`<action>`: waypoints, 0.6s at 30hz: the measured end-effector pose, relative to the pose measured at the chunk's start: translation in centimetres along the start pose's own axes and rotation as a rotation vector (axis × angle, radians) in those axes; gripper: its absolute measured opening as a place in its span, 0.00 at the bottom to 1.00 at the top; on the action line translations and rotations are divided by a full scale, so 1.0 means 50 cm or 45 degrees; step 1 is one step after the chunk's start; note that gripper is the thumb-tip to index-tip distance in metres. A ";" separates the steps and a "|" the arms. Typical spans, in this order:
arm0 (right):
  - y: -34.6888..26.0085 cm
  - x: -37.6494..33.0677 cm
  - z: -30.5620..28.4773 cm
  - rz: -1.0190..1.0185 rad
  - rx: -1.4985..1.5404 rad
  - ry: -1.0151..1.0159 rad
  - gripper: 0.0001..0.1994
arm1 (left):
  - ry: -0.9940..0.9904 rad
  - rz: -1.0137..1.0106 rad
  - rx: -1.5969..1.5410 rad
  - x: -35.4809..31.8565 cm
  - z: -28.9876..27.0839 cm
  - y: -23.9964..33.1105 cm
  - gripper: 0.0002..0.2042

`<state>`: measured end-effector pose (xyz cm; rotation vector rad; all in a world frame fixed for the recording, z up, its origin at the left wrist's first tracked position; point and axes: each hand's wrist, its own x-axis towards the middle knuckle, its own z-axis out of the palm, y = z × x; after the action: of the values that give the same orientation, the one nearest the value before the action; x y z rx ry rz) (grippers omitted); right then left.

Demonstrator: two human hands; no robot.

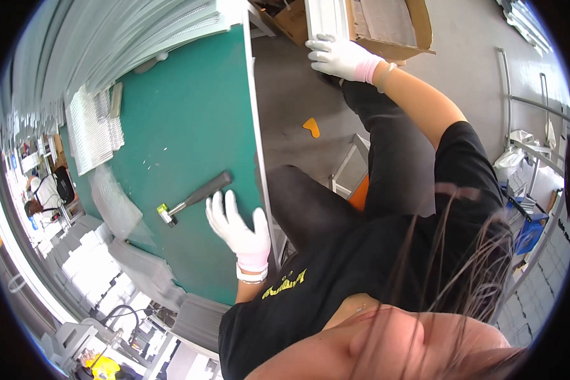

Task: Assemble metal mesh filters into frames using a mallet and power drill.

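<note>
Right arm [418, 95] outstretched, left grip [239, 232] spread

Long white strip [327, 18] beside carton [391, 49]

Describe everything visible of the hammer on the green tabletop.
The hammer lies on the green tabletop, aslant, its head toward the picture's lower left. The dark grey grip looks like rubber or plastic; a short, silver, metal-looking shaft joins it to the head, which shows yellow-green, whitish and black parts. No hand holds it; the gloved left hand is beside the grip, fingers spread; whether a fingertip touches is unclear.
</note>
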<state>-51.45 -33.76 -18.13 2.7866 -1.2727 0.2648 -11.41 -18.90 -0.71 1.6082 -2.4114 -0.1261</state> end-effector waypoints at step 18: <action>-0.274 -0.033 0.206 0.072 0.789 -1.323 0.11 | -0.208 -0.175 0.066 -0.017 -0.001 0.002 0.29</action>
<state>-40.86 -24.92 -28.40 3.5476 -1.6048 -1.1296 -11.19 -18.10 -0.78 1.8539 -2.4388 -0.2295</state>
